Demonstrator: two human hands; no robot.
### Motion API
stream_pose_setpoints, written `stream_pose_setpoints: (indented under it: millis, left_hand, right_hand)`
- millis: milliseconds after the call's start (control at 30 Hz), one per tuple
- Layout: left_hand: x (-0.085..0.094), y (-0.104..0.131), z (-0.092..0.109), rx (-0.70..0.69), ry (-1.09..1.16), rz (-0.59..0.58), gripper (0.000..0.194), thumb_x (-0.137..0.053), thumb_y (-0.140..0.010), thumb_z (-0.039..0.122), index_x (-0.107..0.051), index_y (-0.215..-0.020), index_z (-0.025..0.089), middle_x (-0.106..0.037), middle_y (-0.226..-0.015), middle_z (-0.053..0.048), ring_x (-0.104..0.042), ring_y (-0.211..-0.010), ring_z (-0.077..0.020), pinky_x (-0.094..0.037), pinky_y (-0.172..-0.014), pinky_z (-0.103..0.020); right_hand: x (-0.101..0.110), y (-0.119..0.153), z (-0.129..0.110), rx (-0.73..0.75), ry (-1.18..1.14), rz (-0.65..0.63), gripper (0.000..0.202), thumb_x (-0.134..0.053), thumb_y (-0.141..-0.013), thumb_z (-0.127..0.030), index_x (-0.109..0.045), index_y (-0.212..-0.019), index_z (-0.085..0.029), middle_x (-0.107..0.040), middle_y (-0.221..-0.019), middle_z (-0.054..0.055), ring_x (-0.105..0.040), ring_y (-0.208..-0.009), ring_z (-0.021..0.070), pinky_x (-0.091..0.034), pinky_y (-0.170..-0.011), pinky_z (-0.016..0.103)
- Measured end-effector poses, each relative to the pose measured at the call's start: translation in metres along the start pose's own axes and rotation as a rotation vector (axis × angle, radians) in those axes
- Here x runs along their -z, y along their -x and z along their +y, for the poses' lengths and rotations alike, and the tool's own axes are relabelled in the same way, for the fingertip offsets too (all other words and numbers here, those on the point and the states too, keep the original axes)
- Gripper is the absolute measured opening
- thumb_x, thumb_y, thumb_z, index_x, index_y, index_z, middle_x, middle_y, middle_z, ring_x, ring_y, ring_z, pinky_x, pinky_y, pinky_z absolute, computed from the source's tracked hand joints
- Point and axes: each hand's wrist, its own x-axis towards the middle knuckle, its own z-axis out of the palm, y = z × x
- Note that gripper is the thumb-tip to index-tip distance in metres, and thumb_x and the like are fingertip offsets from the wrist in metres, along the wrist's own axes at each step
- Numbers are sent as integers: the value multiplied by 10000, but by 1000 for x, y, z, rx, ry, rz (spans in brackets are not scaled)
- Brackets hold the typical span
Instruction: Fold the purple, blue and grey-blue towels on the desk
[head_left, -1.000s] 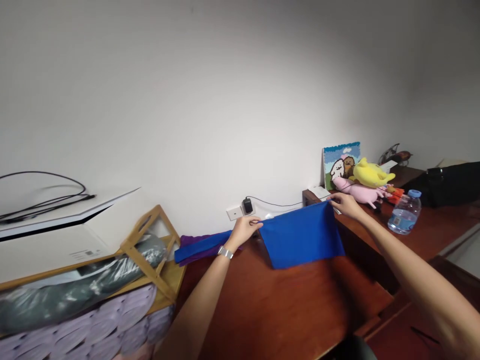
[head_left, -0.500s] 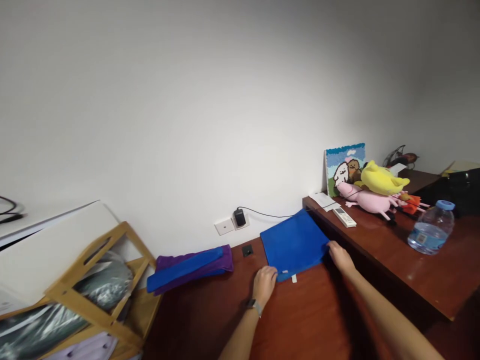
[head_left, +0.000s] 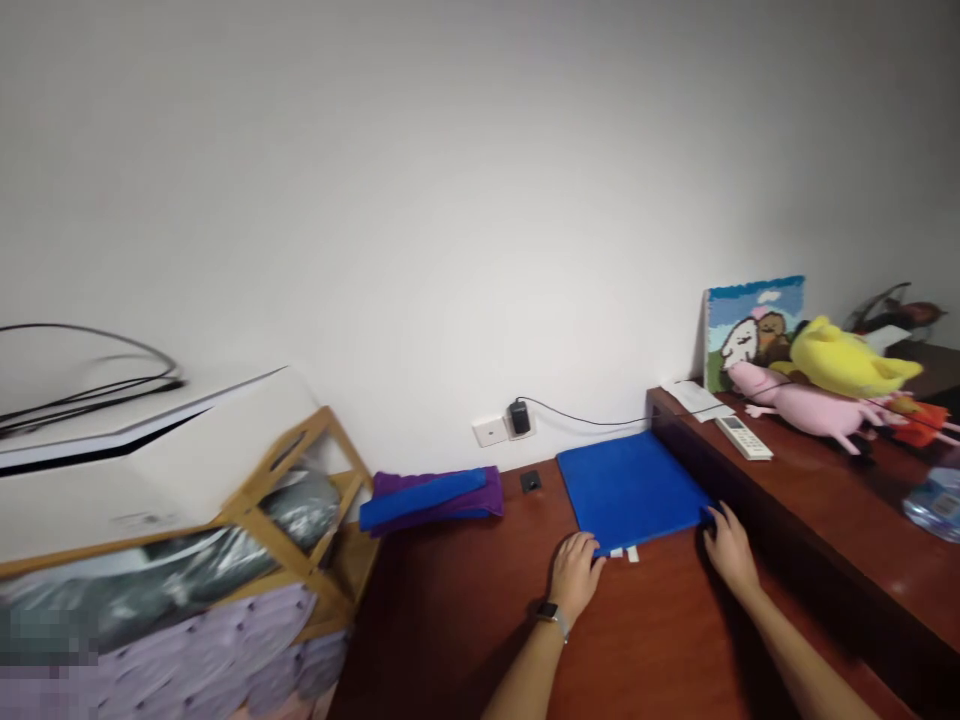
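Note:
A blue cloth, square and folded like a towel, lies flat on the reddish-brown desk against the raised side. Two small white tags stick out from its near edge. At the cloth's near left corner rests my left hand, its fingers lying out flat and the thumb apart; a watch is on that wrist. My right hand is at the near right corner, with a bit of the cloth between thumb and fingers.
Folded purple and blue cloths lie at the back left. A charger is plugged into the wall, its cord running right. On the raised desk top are a remote, plush toys, a picture and a bottle. A wooden rack stands left.
The view has turned left, so things sit farther right. The cloth's near edge now lies straighter and flatter. My left hand's fingers have loosened from its corner.

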Motion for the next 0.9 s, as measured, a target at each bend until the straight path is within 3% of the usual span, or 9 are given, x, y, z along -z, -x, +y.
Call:
stream_pose_setpoints:
  millis: [67,133,267,333,433,533,633,733,900]
  left_hand:
    - [10,14,-3,7,-4,28,151,-657,-932,192,-705,-1058,259,-744,-1195,-68,-678,-1163,-262,-549,-1046,-460]
    - [29,30,-15,49,-75,55,152,-626,-939,169,-708,-1020,268,-752,-1138,-47,-687,-1114,-228,-556,-1023,-401]
    - [97,61,-73,223,-269,104,241,-517,-951,104,-708,-977,249,-744,-1040,-49,-686,-1021,-210,-564,-934,-349]
    - [141,68,-113,306,-326,130,277,-468,-967,104,-711,-1004,231,-732,-1050,-73,-674,-1024,-238,-553,-938,-386]
    - [204,64,-173,407,-422,148,294,-447,-981,127,-711,-1083,207,-708,-1106,-110,-641,-1063,-273,-516,-972,-422]
    - [249,50,-217,455,-508,113,282,-493,-968,152,-698,-1154,202,-674,-1206,-132,-600,-1123,-296,-479,-981,-433]
    - [266,35,-241,444,-564,15,188,-587,-921,164,-711,-1048,229,-677,-1171,-103,-583,-1122,-284,-448,-971,-403]
    - [261,25,-252,448,-607,-57,142,-594,-912,152,-705,-960,227,-688,-1047,-98,-586,-1067,-276,-431,-941,-389]
    - [255,21,-257,519,-673,-20,296,-454,-974,117,-695,-1135,175,-700,-1067,-163,-589,-1042,-301,-424,-899,-410]
  right_hand:
    - [-5,44,-24,92,-34,5,450,-415,-947,-312,-692,-1247,-122,-575,-1472,210,-567,-1357,364,-463,-1154,553]
    - [-9,97,-53,206,-97,-76,398,-445,-984,-376,-712,-1225,-204,-633,-1411,149,-608,-1300,332,-501,-1114,533]
    - [-13,179,-101,316,-194,-217,305,-492,-1014,-426,-733,-1126,-277,-723,-1215,101,-700,-1122,281,-585,-973,457]
    - [-14,191,-111,321,-213,-226,304,-487,-1021,-442,-727,-1097,-272,-735,-1141,99,-719,-1061,275,-601,-925,437]
    - [-15,185,-110,311,-219,-221,324,-466,-1029,-465,-719,-1041,-262,-741,-1057,93,-734,-994,267,-613,-883,415]
    - [-17,178,-104,332,-215,-220,362,-457,-1030,-505,-721,-1018,-259,-748,-1017,95,-741,-950,266,-617,-854,402]
    - [-21,179,-100,349,-209,-222,398,-460,-1024,-540,-734,-1025,-252,-756,-1005,101,-745,-925,263,-619,-836,391]
    - [-24,181,-97,348,-198,-237,400,-470,-1017,-549,-748,-1038,-261,-766,-1017,99,-747,-926,265,-622,-829,387]
    - [-27,177,-92,384,-201,-223,389,-457,-1006,-531,-775,-1033,-307,-791,-1009,86,-761,-907,286,-641,-780,388]
